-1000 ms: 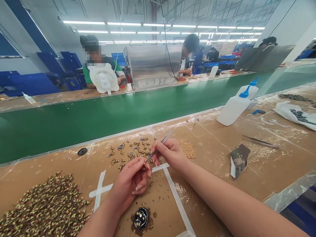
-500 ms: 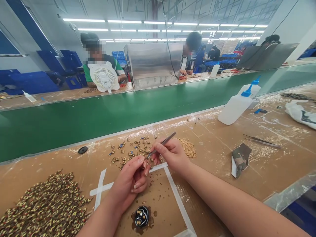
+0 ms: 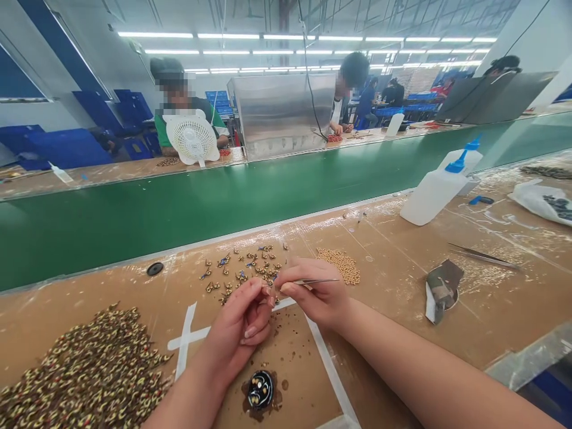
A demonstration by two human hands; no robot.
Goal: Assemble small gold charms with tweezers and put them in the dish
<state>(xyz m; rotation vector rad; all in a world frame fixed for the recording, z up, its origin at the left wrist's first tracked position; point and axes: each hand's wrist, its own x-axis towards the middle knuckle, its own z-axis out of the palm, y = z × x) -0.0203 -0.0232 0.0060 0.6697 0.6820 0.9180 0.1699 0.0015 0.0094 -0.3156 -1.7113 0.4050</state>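
My right hand [image 3: 319,292] is closed around metal tweezers [image 3: 318,280], which lie almost level in the grip. Their tip end is hidden by the fingers. Facing it, my left hand [image 3: 245,316] has thumb and forefinger pinched together; whatever sits between them is too small to make out. Just beyond the hands, several small dark-and-yellow curled pieces [image 3: 223,262] are scattered, a few with blue bits. A heap of tan beads [image 3: 342,266] lies behind my right hand. Below the hands sits a round black dish [image 3: 260,390] with glossy dark liquid and a few tan beads in it.
A large pile of yellow-and-brown pieces [image 3: 89,372] covers the left. White tape strips [image 3: 330,363] mark the brown table. At right are a squeeze bottle [image 3: 431,196], spare tweezers [image 3: 482,256] and a cloth scrap [image 3: 443,289]. Past the green belt [image 3: 250,196] sit co-workers behind a fan [image 3: 191,138].
The tweezers have swung from slanting upward to nearly level as my right hand turned. Their tip has come away from my left fingertips. The whole view has shifted slightly.
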